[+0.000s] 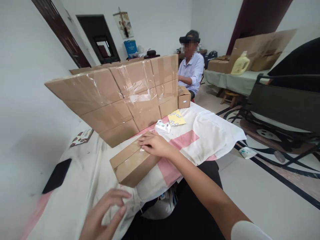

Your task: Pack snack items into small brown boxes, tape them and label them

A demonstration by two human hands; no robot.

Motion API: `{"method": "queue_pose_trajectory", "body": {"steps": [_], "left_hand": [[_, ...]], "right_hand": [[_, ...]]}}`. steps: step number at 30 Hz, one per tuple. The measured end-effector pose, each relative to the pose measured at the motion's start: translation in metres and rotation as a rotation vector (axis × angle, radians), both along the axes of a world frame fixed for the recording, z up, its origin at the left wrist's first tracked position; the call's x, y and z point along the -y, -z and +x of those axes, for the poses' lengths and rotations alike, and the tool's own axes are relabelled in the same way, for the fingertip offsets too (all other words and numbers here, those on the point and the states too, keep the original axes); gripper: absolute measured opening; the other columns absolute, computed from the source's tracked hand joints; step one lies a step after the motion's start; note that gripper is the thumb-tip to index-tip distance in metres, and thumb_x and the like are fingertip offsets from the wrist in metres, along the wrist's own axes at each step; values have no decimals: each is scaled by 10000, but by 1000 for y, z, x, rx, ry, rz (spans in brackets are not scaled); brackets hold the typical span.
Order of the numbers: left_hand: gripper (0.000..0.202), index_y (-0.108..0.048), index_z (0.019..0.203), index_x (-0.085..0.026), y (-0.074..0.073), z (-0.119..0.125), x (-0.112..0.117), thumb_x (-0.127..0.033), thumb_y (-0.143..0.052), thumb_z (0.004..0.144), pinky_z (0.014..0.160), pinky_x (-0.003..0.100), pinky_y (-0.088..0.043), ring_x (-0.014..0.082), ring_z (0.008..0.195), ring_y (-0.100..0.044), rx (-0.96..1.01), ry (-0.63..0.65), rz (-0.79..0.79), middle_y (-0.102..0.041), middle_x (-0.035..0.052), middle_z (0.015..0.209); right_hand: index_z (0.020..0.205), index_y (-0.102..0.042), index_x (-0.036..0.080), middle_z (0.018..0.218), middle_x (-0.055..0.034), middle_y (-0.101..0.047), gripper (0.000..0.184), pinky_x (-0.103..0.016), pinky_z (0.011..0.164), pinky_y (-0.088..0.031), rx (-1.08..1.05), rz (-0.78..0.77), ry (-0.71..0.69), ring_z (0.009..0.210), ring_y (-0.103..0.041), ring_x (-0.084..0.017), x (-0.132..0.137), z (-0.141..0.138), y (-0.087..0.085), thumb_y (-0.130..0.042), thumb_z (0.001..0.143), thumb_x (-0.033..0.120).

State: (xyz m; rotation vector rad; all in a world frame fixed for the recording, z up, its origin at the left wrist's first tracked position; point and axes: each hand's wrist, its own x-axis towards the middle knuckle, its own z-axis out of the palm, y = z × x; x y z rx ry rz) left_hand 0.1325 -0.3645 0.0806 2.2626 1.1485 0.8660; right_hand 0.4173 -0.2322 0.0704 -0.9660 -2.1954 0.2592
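A long cardboard box [132,166] lies on the cloth-covered table in front of me, with clear tape along its top seam. My right hand [153,143] rests flat on the far right end of its top, fingers stretched over the taped seam. Nearer to me, my left hand [107,210] hovers beside the box's near left end, thumb and fingers apart and nothing between them. Just beyond my right hand sits a white tape dispenser [163,126]. A yellow sheet with printed shapes [177,117] lies behind the dispenser.
A wall of stacked, taped cardboard boxes [120,96] stands across the table's back. A small box [184,98] sits at its right end, near a seated person [193,66]. A black phone-like slab [57,175] and a patterned booklet [82,137] lie left. A dark folding chair [287,96] stands right.
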Motion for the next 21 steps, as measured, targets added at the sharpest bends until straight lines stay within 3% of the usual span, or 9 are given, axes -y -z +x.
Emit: {"method": "queue_pose_trajectory", "body": {"steps": [2, 5, 9, 14, 21], "left_hand": [[215, -621, 781, -250, -19, 3, -27, -398, -590, 934, 855, 307, -587, 214, 990, -716, 10, -49, -22, -755, 63, 1033], [319, -565, 738, -231, -43, 9, -63, -482, -562, 934, 1011, 385, -521, 237, 1152, -652, -12, -169, -20, -702, 86, 1221], [408, -537, 720, -223, -62, 13, -90, -566, -518, 938, 945, 356, -541, 246, 1179, -639, -74, -194, -213, -674, 93, 1305], [449, -507, 716, -224, -65, 14, -105, -642, -580, 862, 957, 370, -507, 259, 1159, -625, -151, -216, -406, -671, 78, 1300], [361, -501, 742, -238, -61, 12, -127, -528, -712, 702, 949, 418, -462, 285, 1072, -601, -363, -289, -267, -674, 51, 1189]], "right_hand": [[963, -752, 179, 1199, -68, -753, 226, -392, 1073, -425, -70, 5, -15, 1184, -630, -231, -1, -1, -2, -581, 874, 61], [837, -718, 185, 1106, -72, -764, 229, -376, 1001, -470, -134, -24, -11, 1083, -656, -233, -5, -3, -2, -576, 793, 10], [806, -697, 189, 988, -70, -767, 268, -397, 985, -478, -191, -50, 10, 1075, -657, -249, -9, -4, 3, -542, 766, -26], [774, -688, 188, 980, -65, -770, 278, -394, 969, -499, -259, -44, 12, 1083, -665, -244, -9, -2, 5, -528, 764, -39], [756, -675, 188, 1060, -63, -772, 273, -392, 975, -498, -278, -25, 35, 1071, -676, -233, -9, -2, 6, -523, 770, -38]]}}
